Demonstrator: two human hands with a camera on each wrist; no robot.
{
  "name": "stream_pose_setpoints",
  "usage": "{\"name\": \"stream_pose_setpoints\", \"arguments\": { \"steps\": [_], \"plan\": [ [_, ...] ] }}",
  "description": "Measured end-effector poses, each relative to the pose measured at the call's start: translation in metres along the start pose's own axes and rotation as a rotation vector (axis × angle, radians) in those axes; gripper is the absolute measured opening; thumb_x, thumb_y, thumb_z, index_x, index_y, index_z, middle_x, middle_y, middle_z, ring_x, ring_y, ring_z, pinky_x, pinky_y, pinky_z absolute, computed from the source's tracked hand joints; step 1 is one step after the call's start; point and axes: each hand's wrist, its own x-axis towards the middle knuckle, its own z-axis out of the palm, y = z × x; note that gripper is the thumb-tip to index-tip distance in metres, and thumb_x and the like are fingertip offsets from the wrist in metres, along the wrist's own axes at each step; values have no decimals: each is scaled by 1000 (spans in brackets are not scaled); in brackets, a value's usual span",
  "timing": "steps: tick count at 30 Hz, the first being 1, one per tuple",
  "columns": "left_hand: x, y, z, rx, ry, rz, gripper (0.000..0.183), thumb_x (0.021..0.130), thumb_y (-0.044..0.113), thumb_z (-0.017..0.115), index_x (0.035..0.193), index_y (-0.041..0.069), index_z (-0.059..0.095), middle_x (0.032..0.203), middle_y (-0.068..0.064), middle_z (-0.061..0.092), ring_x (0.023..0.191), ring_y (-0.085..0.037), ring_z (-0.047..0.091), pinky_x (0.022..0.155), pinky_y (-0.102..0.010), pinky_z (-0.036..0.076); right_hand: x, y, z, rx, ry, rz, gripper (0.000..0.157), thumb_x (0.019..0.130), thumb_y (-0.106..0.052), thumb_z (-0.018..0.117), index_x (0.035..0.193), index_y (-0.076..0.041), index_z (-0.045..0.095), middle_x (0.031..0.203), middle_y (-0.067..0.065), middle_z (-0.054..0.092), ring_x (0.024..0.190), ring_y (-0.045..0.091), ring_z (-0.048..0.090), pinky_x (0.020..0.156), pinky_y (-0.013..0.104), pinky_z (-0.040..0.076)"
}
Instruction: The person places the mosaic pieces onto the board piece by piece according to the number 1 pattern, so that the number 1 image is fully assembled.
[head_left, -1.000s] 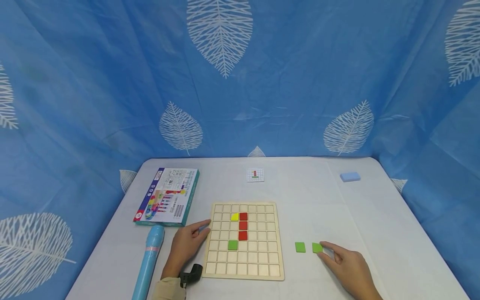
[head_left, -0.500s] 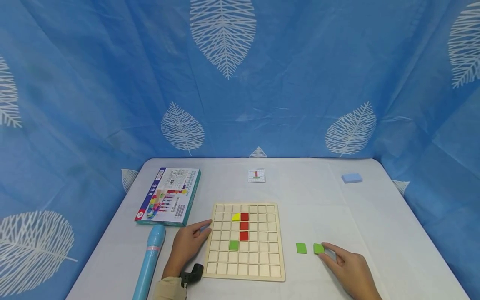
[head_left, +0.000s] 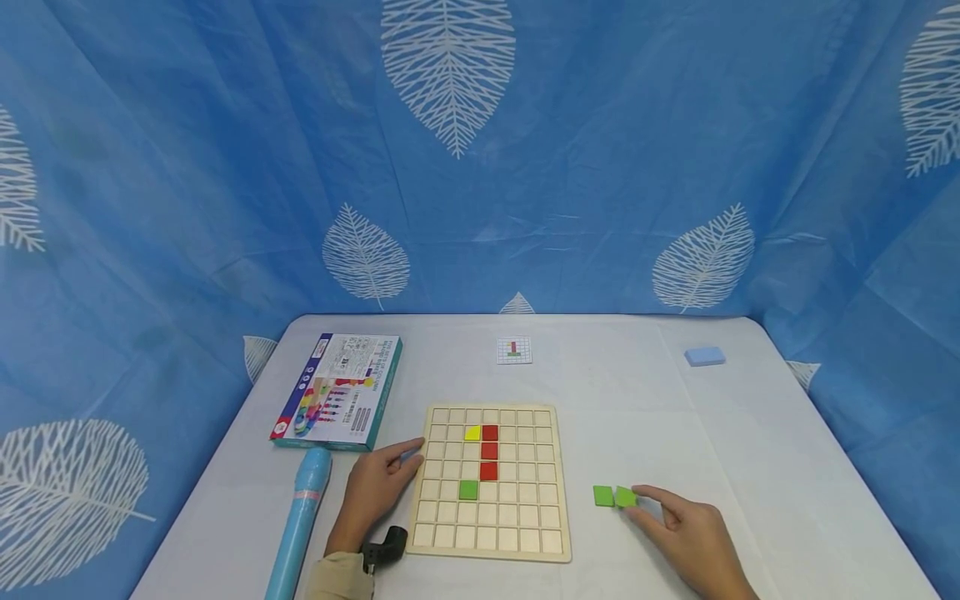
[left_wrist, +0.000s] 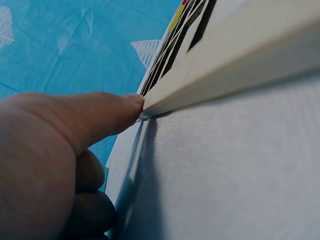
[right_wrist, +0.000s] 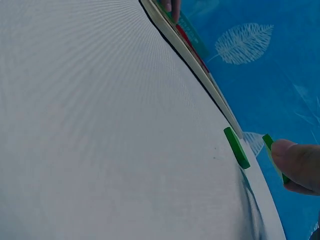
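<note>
My right hand [head_left: 693, 533] pinches a small green square tile [head_left: 626, 497] between thumb and forefinger. In the right wrist view that pinched tile [right_wrist: 267, 142] shows tilted at the thumb. Just left of it, a second green tile [head_left: 603, 496] lies on the table. My left hand [head_left: 378, 492] touches the left edge of a wooden grid board [head_left: 528, 517] with its fingertips; the left wrist view shows one fingertip against the board's edge [left_wrist: 200, 85]. On the board are a yellow piece [head_left: 472, 433], a column of red tiles [head_left: 489, 451] and a green tile [head_left: 468, 490].
A small card [head_left: 514, 350] with a coloured grid pattern lies behind the board. At the left are a printed box [head_left: 337, 392] and a light-blue tube [head_left: 300, 521]. A blue block [head_left: 705, 357] sits at the back right. A blue leaf-print curtain [head_left: 562, 167] surrounds the white table.
My right hand has moved a little left with the green tile, bringing it close beside the other loose green tile. The left hand stays at the board's edge.
</note>
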Motion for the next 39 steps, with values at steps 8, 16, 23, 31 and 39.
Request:
{"name": "stream_pose_setpoints", "arguments": {
  "steps": [8, 16, 23, 31, 39],
  "plan": [
    [0, 0, 1, -5, -2, -8, 33, 94, 30, 76, 126, 21, 75, 53, 7, 38, 50, -9, 32, 50, -26, 27, 5, -10, 4, 0, 6, -62, 28, 73, -21, 93, 98, -20, 80, 54, -21, 25, 49, -4, 18, 45, 20, 27],
    [-2, -4, 1, -6, -9, -7, 32, 94, 30, 75, 125, 21, 76, 52, 7, 38, 48, -9, 31, 50, -26, 27, 15, -22, 12, 65, 31, -209, 31, 70, -20, 94, 98, -21, 80, 58, -26, 23, 53, -9, 16, 46, 13, 23],
    [1, -3, 2, -9, -18, 4, 33, 95, 32, 75, 126, 23, 75, 53, 7, 38, 49, -8, 32, 50, -26, 27, 22, -38, 22, 136, 34, -275, 31, 70, -18, 93, 98, -17, 80, 59, -29, 21, 55, -12, 14, 47, 10, 23],
    [2, -2, -1, -10, -16, 4, 33, 95, 30, 75, 126, 21, 75, 52, 6, 38, 48, -9, 31, 50, -26, 27, 32, -65, 33, 185, -8, -328, 28, 75, -21, 91, 100, -18, 80, 59, -28, 21, 56, -12, 14, 48, 10, 26],
    [2, -3, 2, -7, -21, -10, 33, 95, 32, 75, 127, 22, 75, 53, 6, 39, 49, -9, 33, 50, -25, 27, 38, -86, 45, 229, -90, -348, 26, 79, -28, 89, 102, -19, 81, 54, -28, 22, 53, -12, 14, 47, 10, 20]
  ]
}}
